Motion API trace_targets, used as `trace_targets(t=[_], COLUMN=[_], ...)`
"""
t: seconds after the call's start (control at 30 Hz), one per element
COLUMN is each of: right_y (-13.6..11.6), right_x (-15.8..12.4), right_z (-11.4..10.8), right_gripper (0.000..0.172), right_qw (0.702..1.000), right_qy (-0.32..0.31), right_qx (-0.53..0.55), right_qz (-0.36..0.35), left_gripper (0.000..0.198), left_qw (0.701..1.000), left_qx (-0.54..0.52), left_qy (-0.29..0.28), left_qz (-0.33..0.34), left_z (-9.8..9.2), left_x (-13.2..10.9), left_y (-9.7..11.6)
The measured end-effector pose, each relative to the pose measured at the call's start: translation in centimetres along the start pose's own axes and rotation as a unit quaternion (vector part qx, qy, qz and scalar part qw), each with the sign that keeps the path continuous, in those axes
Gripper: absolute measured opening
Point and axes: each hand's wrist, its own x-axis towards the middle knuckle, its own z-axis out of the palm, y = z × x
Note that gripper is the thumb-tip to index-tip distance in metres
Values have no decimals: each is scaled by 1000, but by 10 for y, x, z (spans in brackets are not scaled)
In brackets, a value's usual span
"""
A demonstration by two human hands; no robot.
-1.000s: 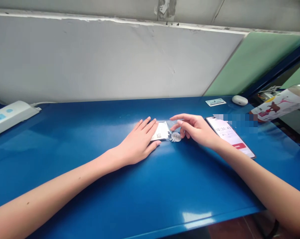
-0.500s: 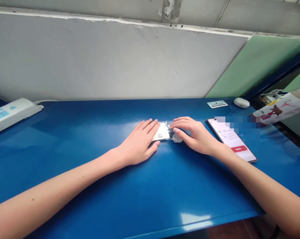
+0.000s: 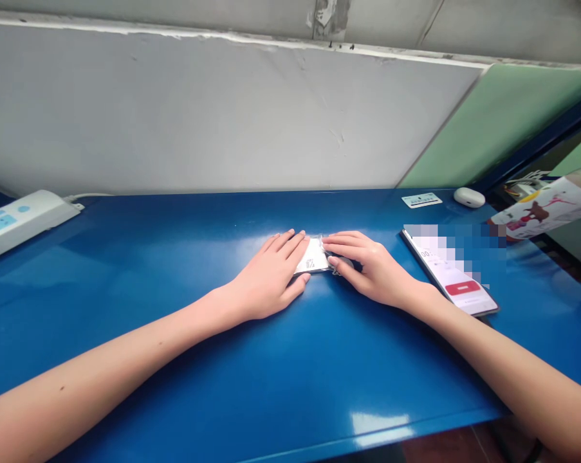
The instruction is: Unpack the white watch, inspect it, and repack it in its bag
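My left hand [image 3: 269, 279] lies flat, fingers stretched out, on the left part of a small clear packet with a white card [image 3: 315, 262] in the middle of the blue table [image 3: 184, 257]. My right hand [image 3: 367, 270] lies flat over the packet's right end, fingers together and extended, covering a small silver trinket whose edge peeks out under the fingertips. Both hands press down on the packet; neither grips it.
A phone [image 3: 457, 280] with a lit timer screen lies just right of my right hand. Behind it are a small white label card [image 3: 421, 200] and a white earbud case [image 3: 468, 197]. A white power strip [image 3: 15, 222] sits far left. A printed box [image 3: 545, 207] juts in at right.
My right hand came down from a raised, curled pose beside the silver trinket and slid left, flat over it and the packet's right end. The left hand stayed still.
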Motion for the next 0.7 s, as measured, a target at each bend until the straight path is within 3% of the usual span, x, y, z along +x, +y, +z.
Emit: trace_targets(t=[0.7], right_y=[-13], right_x=[-1], right_z=[5], right_gripper=[42], right_qw=[997], right_qy=[-70], right_qx=[38], right_qz=[10], left_gripper=[64], left_qw=[999], left_qx=[35], left_qy=[-30], left_qz=[2], left_z=[1], left_x=[1], left_y=[1])
